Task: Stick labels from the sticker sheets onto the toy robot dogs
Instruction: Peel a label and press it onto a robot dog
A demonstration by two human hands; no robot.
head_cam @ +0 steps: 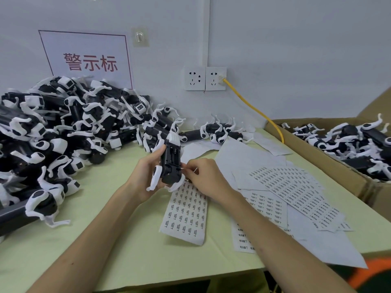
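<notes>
The left hand (146,176) grips a toy robot dog (171,161) above the middle of the table (101,246). The right hand (204,179) pinches a tiny label (183,169) against its side. A sticker sheet (186,212) lies just below, with bare room toward the front edge.

Counts at the table
Two hands are counted, the left hand (146,178) and the right hand (206,178), and one held toy robot dog (171,161). The dogs in one heap (63,132) and one cardboard box (330,166) cannot be counted. At least four printed sticker sheets (186,210) are made out, plus two wall sockets (194,78), one yellow cable (254,106), one sign (88,60) and one hook (139,37).
</notes>
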